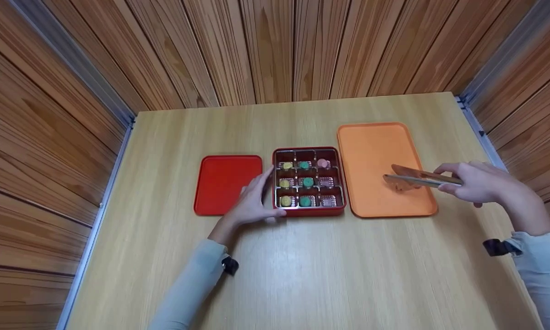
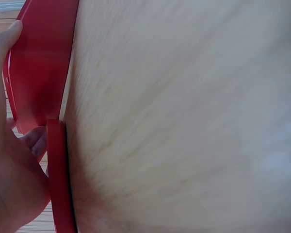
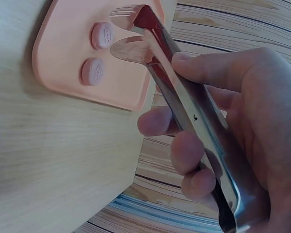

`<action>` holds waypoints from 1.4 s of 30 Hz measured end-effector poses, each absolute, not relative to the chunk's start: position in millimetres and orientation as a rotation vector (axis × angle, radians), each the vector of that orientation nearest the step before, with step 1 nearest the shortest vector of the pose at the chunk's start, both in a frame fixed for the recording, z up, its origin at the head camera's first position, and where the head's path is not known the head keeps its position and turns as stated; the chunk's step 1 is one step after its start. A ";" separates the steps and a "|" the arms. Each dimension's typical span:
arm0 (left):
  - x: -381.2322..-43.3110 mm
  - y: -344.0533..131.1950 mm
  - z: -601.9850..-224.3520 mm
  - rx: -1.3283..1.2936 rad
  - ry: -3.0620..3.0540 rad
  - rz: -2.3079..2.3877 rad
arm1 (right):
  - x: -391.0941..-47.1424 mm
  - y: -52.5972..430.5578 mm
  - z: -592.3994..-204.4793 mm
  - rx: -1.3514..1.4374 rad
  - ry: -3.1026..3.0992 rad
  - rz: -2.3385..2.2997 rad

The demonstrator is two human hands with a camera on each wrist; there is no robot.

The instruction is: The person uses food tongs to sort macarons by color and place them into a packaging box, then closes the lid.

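Tongs [image 1: 416,178]: right hand [image 1: 481,182] grips them, fingers [image 3: 157,121] curled round the arms, tips over the orange tray [image 1: 371,151], centre-right.
Pink cakes [image 3: 101,35]: two on that tray, near the tips.
Box [image 1: 275,183]: left hand [image 1: 252,201] rests against its left wall, fingers relaxed; keep it steadied.
Advice: squeeze gently.

Light wood table [image 1: 302,275]: red lid [image 1: 222,183], red compartment box [image 1: 309,211], orange tray [image 1: 371,151] side by side.

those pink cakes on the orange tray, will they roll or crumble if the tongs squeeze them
Probably not roll: both pink cakes lie flat on the orange tray, like low discs. They look molded, with pressed tops, so perhaps crumbly under a hard squeeze. The right hand holds smooth metal tongs, which might slip.
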State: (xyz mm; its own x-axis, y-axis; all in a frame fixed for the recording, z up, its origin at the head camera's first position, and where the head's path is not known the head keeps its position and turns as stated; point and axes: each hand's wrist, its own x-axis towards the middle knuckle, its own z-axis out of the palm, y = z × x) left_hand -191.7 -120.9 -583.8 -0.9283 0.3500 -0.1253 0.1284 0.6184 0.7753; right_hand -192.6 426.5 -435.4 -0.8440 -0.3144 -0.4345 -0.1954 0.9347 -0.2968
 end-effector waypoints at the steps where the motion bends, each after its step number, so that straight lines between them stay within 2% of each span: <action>1: -191.8 -121.1 -583.9 0.394 2.579 1.212 | -192.3 426.9 -435.4 -0.360 2.595 -0.327; 42: -192.3 -121.5 -584.3 0.381 2.579 1.201 | -199.4 416.5 -422.9 -0.423 2.594 -0.316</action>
